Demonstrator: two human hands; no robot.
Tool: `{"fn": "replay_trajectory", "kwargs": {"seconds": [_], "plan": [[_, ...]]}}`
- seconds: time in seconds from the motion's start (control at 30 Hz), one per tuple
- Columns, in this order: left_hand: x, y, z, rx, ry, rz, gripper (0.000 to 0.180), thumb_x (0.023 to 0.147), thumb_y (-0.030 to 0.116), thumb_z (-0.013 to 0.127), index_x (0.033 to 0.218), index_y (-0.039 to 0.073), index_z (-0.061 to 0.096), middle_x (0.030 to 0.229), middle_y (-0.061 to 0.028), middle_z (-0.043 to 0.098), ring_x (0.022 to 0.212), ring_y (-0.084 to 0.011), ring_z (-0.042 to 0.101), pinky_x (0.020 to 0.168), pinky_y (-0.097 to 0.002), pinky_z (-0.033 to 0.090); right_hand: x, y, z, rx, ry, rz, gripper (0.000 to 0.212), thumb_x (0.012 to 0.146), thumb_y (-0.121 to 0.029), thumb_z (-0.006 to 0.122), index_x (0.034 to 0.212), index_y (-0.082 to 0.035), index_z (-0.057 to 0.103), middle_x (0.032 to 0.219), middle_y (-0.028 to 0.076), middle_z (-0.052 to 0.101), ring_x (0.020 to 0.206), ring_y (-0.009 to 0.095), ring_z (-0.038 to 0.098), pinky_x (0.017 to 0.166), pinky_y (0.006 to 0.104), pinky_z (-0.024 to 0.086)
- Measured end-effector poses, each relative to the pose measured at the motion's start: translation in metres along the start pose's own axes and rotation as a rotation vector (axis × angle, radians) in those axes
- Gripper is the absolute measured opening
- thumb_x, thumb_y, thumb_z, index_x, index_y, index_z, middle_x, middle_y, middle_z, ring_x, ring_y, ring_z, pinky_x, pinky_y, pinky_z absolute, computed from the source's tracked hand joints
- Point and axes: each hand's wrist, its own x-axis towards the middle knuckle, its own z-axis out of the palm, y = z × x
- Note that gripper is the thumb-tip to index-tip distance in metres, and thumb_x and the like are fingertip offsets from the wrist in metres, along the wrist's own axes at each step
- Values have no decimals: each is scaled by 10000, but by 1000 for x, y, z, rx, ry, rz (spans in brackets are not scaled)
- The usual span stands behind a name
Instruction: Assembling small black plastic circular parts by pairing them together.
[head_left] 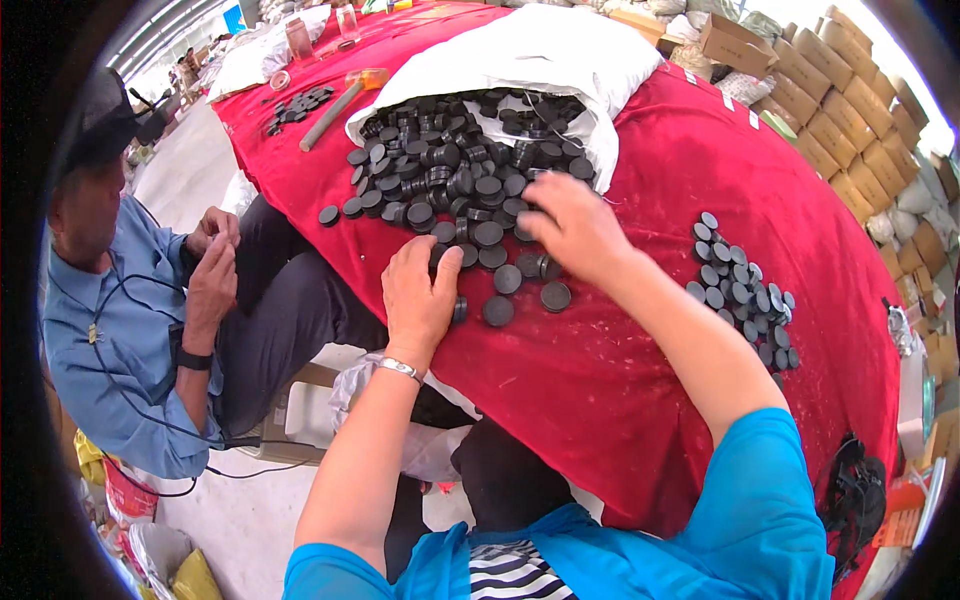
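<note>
A heap of round black caps [487,186] spills from the mouth of a white sack [530,50] onto a red cloth. At the near left edge of the heap is my left hand [418,295], thumb apart from its curved fingers, with black caps right beside it. My right hand [572,222] reaches over the heap's right side, slightly blurred, its fingers apart near the caps; no cap shows clearly in it. A few loose caps [498,310] lie between my two hands, some flat and some on edge.
To the right lies a separate group of black caps [740,285]; a smaller group [300,105] is at the far left, beside a grey rod [331,117]. A person in a blue shirt [120,320] sits at the left of the red-covered table [630,390]. Cartons [850,120] are stacked behind.
</note>
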Motion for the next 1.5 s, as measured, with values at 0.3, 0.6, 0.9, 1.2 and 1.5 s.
{"fn": "replay_trajectory", "kwargs": {"seconds": [0.3, 0.6, 0.9, 1.2, 1.5], "plan": [[-1, 5, 0, 54, 18, 59, 391, 911, 369, 554, 1094, 26, 594, 1105, -172, 615, 1031, -353, 562, 884, -429, 432, 90, 99, 22, -55, -269, 465, 602, 863, -531, 543, 1302, -118, 541, 1290, 216, 533, 1203, 364, 498, 1028, 411, 375], [1, 0, 1, -2, 0, 5, 429, 929, 398, 514, 1073, 2, 596, 1091, -178, 616, 1041, -354, 557, 906, -443, 405, 33, 19, 25, 52, -264, 162, 610, 814, -555, 584, 1249, -128, 580, 1157, 251, 583, 1116, 400, 543, 952, 465, 434], [-1, -5, 1, 60, 31, 48, 381, 947, 372, 491, 1074, 30, 602, 1079, -172, 624, 1020, -360, 569, 872, -435, 439, -4, -8, -16, 108, -172, 109, 420, 889, -349, 584, 1148, -19, 596, 1159, 206, 585, 1081, 382, 554, 917, 422, 447], [0, 3, 1, 12, -12, 12, 371, 934, 363, 511, 1062, 24, 591, 1085, -155, 614, 1040, -342, 547, 901, -443, 402, 37, 13, -34, 130, 86, -91, 343, 902, -270, 569, 1080, 21, 605, 1120, 205, 598, 1049, 345, 569, 928, 420, 445], [-1, 4, -2, 70, 23, 39, 355, 952, 338, 482, 1070, 25, 599, 1075, -169, 625, 1002, -364, 566, 876, -435, 435, 128, 69, 48, -400, -325, 349, 422, 975, -255, 363, 1346, -86, 467, 1343, 210, 487, 1206, 384, 495, 1037, 468, 370]]}}
